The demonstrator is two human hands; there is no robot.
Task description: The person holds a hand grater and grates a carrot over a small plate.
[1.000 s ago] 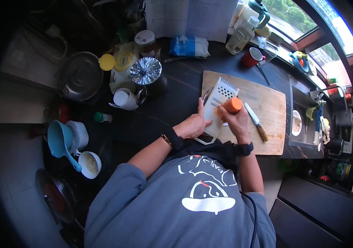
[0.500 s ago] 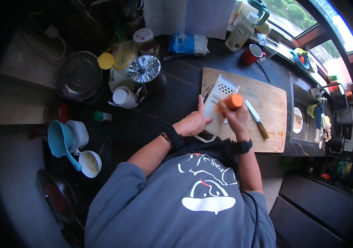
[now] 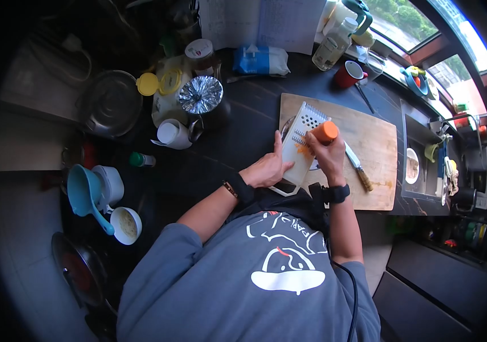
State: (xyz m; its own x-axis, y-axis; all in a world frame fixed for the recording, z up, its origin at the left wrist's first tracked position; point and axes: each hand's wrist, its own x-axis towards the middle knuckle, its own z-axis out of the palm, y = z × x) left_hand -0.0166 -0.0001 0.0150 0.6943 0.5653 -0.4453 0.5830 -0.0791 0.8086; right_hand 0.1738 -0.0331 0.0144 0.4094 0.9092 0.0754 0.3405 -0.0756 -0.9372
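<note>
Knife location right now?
Head view, right of centre: the knife lies on the wooden cutting board, just right of the right hand, which is at the grater; its handle end is nearer the person.

Centre of frame: grater, plastic-looking, smooth on its lower face, rough with raised teeth above; carrot, smooth, matt cut end. Beneath the grater, cutting board, matt wood, stained at its lower right. Upper left of centre: foil cover, crinkled, shiny metal. Far left: ladle, smooth plastic in appearance. Bottom: shirt, matt cloth.
</note>
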